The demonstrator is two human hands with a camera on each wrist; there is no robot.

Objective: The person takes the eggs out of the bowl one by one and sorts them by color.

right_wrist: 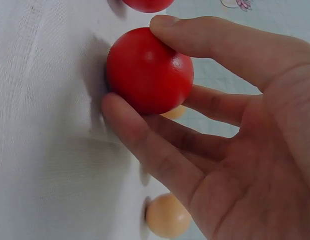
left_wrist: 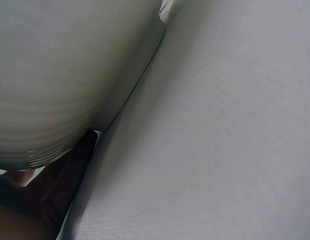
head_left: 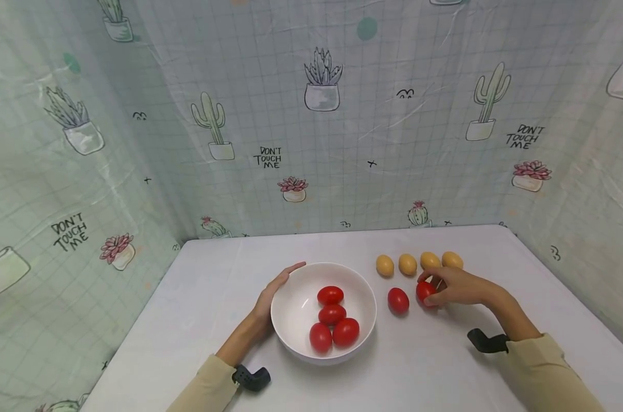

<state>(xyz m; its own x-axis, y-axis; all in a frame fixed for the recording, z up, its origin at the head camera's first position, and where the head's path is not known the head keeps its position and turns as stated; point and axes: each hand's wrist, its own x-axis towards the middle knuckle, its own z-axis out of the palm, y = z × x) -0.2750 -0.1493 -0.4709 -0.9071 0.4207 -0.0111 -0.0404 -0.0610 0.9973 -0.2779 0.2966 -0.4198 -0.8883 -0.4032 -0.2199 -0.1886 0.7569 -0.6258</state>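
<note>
Near the middle of the table, a white bowl [head_left: 293,297] holds several smooth red eggs [head_left: 332,315]. My left hand [head_left: 268,298] rests against the bowl's left outer side, its fingers extended along the wall. The left wrist view shows that hand [left_wrist: 54,195] dark beneath the bowl's curved wall [left_wrist: 49,85]. To the right, my right hand [head_left: 457,286] grips a red egg [head_left: 424,292] at the table surface. Up close in the right wrist view, thumb and fingers pinch this egg [right_wrist: 147,72]. Another red egg [head_left: 398,301] lies between it and the bowl.
A row of several smaller yellow eggs [head_left: 407,265] lies behind the red ones. The white table [head_left: 213,286] is backed and flanked by a hanging cloth [head_left: 270,126] printed with cactus pots. Black wrist mounts [head_left: 252,378] stick out from both wrists.
</note>
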